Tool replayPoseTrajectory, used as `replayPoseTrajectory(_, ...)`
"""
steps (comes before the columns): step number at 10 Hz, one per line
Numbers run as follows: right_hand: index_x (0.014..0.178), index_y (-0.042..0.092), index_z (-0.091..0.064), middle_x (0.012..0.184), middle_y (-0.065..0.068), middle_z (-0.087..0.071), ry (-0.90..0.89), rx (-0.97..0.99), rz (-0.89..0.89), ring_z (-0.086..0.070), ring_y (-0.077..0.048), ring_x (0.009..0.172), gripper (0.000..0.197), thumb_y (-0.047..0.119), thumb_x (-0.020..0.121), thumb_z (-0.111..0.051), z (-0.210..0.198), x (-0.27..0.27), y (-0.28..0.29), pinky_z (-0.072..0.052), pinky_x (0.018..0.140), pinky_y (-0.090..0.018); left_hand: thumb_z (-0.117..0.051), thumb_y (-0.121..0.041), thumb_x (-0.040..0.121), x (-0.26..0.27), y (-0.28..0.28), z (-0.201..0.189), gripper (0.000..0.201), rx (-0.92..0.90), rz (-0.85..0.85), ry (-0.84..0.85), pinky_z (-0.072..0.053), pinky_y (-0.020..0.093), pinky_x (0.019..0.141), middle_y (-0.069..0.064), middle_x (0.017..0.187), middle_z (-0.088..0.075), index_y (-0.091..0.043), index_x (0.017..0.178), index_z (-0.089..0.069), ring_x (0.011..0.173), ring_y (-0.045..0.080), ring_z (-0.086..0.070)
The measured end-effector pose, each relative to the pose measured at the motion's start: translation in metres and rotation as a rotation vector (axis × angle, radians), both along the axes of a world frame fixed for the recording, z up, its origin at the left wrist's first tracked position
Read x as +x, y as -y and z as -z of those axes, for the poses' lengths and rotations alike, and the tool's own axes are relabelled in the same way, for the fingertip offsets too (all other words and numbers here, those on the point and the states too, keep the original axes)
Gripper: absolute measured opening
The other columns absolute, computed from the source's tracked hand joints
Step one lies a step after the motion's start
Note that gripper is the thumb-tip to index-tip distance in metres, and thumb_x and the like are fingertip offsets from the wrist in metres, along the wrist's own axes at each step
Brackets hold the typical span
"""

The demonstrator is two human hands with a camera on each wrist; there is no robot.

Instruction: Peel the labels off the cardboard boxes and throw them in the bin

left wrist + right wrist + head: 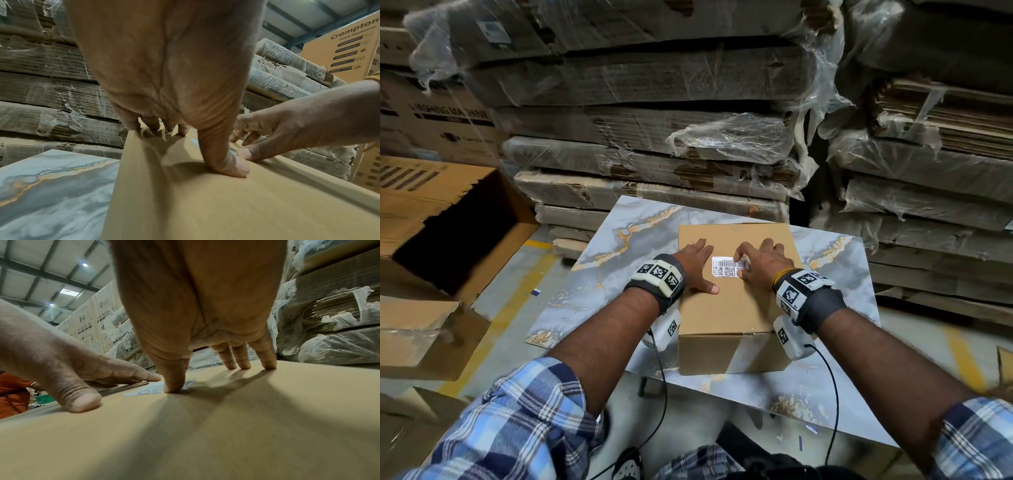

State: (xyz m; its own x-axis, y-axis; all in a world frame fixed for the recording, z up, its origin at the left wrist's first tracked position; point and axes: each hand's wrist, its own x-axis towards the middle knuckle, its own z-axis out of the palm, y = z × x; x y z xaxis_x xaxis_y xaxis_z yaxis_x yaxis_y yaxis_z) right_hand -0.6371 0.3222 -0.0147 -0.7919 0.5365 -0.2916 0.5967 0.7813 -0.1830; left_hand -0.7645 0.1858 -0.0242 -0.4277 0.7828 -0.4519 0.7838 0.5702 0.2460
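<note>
A shut brown cardboard box [732, 308] stands on a marble-patterned table [602, 263]. A white barcode label [724, 267] lies flat on the box's top. My left hand [698, 267] rests flat on the top, just left of the label, fingers straight and thumb spread. My right hand [756, 260] is at the label's right end. In the right wrist view its thumb [174, 384] presses down on the label [148, 389], and three other fingers stand on the cardboard [205, 426]. In the left wrist view both hands touch the box [205, 203].
Plastic-wrapped stacks of flattened cardboard [654, 137] rise behind the table and on the right [928, 178]. A large open carton [458, 233] lies on the floor at the left. A green crate [43, 398] and a person in orange [12, 394] show far off.
</note>
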Motion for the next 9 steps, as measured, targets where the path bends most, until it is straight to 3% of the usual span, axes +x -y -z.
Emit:
replayPoseTrajectory(2,0.131,0.039,-0.043,0.132,-0.013,-0.037,-0.001,0.012,-0.008,-0.037,-0.035,0.126,0.039,0.044,0.096,-0.058,0.001,0.001,0.0,-0.041,0.1,-0.052,-0.072,-0.051,0.084,-0.001,0.0,0.001,0.11,0.002,-0.003,-0.002,-0.011,0.045,0.123,0.005,0.166,0.013,-0.016,0.158,0.0,0.153,0.027,0.004)
replayPoseTrajectory(4,0.119,0.034,-0.05,0.13,-0.011,-0.038,-0.018,0.007,0.011,-0.037,-0.033,0.125,0.027,0.042,0.095,-0.06,0.002,0.001,0.001,-0.04,0.101,-0.05,-0.073,-0.051,0.083,0.0,0.0,-0.001,0.11,0.013,-0.006,-0.014,-0.013,0.045,0.123,0.005,0.166,0.01,-0.015,0.158,-0.001,0.153,0.027,0.002)
replayPoseTrajectory(6,0.14,0.043,-0.036,0.135,-0.014,-0.035,0.012,0.018,-0.011,-0.035,-0.036,0.128,0.05,0.044,0.096,-0.059,0.001,0.0,0.0,-0.04,0.1,-0.053,-0.077,-0.05,0.079,0.003,0.001,-0.006,0.107,0.052,-0.014,-0.041,-0.022,0.045,0.121,0.004,0.167,0.003,-0.017,0.157,-0.012,0.152,0.025,-0.01)
replayPoseTrajectory(8,0.137,0.043,-0.041,0.134,-0.014,-0.036,-0.002,-0.003,0.009,-0.035,-0.038,0.129,0.044,0.041,0.096,-0.059,0.001,0.0,0.003,-0.038,0.105,-0.055,-0.08,-0.046,0.078,0.009,0.005,-0.012,0.096,0.11,-0.024,-0.048,-0.033,0.042,0.115,0.006,0.164,-0.015,-0.018,0.152,-0.026,0.146,0.026,-0.029)
replayPoseTrajectory(9,0.133,0.042,-0.043,0.133,-0.013,-0.037,-0.016,-0.026,0.027,-0.034,-0.039,0.128,0.039,0.038,0.097,-0.059,0.002,0.0,0.005,-0.035,0.106,-0.058,-0.081,-0.047,0.076,0.009,0.004,-0.013,0.093,0.109,-0.035,-0.053,-0.037,0.042,0.111,0.005,0.164,-0.017,-0.02,0.15,-0.031,0.142,0.027,-0.036)
